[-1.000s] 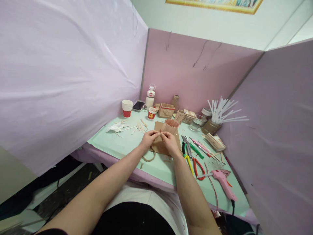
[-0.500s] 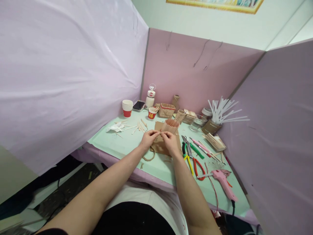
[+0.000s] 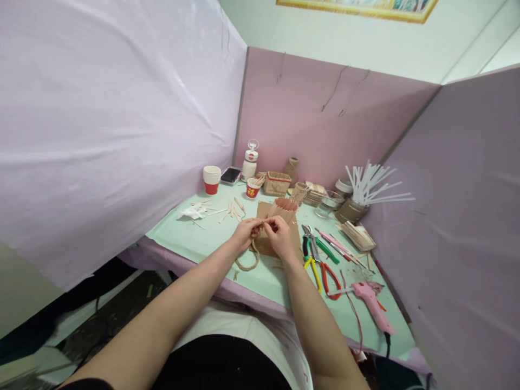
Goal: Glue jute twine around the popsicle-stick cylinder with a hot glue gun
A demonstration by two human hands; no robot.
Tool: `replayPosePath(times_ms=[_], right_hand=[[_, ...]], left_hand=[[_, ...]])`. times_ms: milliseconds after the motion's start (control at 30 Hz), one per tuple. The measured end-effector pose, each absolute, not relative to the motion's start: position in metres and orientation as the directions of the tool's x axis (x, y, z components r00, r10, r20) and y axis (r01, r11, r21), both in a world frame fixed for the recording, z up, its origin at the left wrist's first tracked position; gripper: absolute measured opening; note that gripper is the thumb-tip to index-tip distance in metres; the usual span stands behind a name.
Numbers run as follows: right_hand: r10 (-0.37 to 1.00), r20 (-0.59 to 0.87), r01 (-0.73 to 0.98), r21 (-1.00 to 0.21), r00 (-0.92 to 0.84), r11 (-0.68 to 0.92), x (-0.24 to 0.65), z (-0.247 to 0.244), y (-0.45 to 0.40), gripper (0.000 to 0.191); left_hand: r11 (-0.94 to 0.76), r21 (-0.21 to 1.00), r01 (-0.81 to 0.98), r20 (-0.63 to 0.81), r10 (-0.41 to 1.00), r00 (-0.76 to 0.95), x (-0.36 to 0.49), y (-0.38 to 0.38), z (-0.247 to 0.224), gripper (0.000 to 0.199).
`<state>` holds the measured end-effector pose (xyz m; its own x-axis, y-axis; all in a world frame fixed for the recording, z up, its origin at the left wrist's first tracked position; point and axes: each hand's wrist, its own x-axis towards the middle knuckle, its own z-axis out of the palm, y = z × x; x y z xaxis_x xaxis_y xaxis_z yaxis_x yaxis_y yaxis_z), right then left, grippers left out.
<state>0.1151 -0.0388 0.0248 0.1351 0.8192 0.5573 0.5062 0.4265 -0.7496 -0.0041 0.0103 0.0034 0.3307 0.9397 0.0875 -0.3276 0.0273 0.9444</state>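
Observation:
My left hand (image 3: 246, 233) is closed in a pinch on a tan braided cord (image 3: 255, 262), which hangs below the fingers and curls in a loop onto the table. Fingertips of my right hand (image 3: 278, 234) meet those of the left and pinch the same cord near its end; the tip itself is too small to make out. Just beyond the hands, a round holder of upright wooden craft sticks (image 3: 285, 207) stands on a brown cardboard sheet (image 3: 266, 247). Both hands are over that sheet and partly cover it.
Pliers (image 3: 313, 246) and a pink glue gun (image 3: 369, 303) with its cable lie to the right. Loose sticks (image 3: 233, 210) and crumpled white plastic (image 3: 192, 211) are left. Paper cups (image 3: 212, 181), a woven basket (image 3: 277, 184) and a glass bowl (image 3: 327, 205) stand behind.
My hands have shifted slightly left and drawn in together. The left fingers have curled in more around the cord, and the hanging loop has moved a little.

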Motion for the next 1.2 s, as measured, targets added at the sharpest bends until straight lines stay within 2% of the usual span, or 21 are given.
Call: replayPosePath(times_ms=[67, 167, 367, 633, 867, 1000, 1200], right_hand=[[0.81, 0.576, 0.525, -0.726, 0.112, 0.443, 0.114, 0.025, -0.039, 0.016], [0.821, 0.55, 0.5, -0.76, 0.154, 0.416, 0.116, 0.023, -0.038, 0.016], [0.839, 0.496, 0.446, -0.818, 0.225, 0.364, 0.12, 0.021, -0.034, 0.019], [0.804, 0.456, 0.443, -0.853, 0.381, 0.274, 0.129, 0.015, -0.027, 0.017], [0.692, 0.456, 0.428, -0.874, 0.56, 0.23, 0.133, 0.008, -0.025, 0.014], [0.735, 0.426, 0.37, -0.894, 0.527, 0.253, 0.135, 0.011, -0.024, 0.02], [0.873, 0.36, 0.228, -0.928, 0.331, 0.296, 0.136, 0.018, -0.025, 0.031]], left_hand=[[0.057, 0.939, -0.339, 0.079, 0.924, 0.374, -0.005, 0.01, 0.003, 0.031], [0.056, 0.936, -0.346, 0.092, 0.914, 0.396, -0.005, 0.009, 0.004, 0.034], [-0.047, 0.963, -0.264, 0.15, 0.911, 0.384, -0.003, 0.005, 0.003, 0.039], [-0.275, 0.961, -0.018, 0.261, 0.89, 0.375, 0.001, -0.001, 0.002, 0.025], [-0.368, 0.93, 0.018, 0.32, 0.833, 0.451, 0.006, -0.005, 0.007, 0.02], [-0.371, 0.928, 0.001, 0.332, 0.831, 0.446, 0.003, -0.005, 0.005, 0.021], [-0.343, 0.939, 0.004, 0.316, 0.87, 0.378, 0.0, -0.005, 0.004, 0.023]])
